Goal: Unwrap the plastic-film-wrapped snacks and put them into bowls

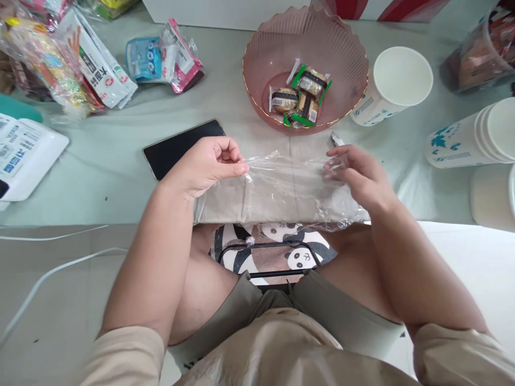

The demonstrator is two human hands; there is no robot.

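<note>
Stretched between my hands is a clear plastic bag (277,185), crumpled and see-through, lying partly over the table's front edge. My left hand (213,163) pinches its upper left edge between thumb and fingers. At the upper right, my right hand (358,174) grips the same plastic with its fingertips. A black phone (179,145) lies flat beside and partly behind my left hand. Just beyond the plastic stands a pink ribbed bowl (261,64) with a gold rim, holding several wrapped snacks (308,83) with green ends. A small metallic item (336,139) lies near my right fingers, partly hidden.
At right are a single paper cup (402,78), stacked paper cups (462,139) and a clear tub (488,51) of packets. Snack packets (96,61) lie at far left, with a blue packet (142,58) nearer. A white device (30,155) sits at the left edge.
</note>
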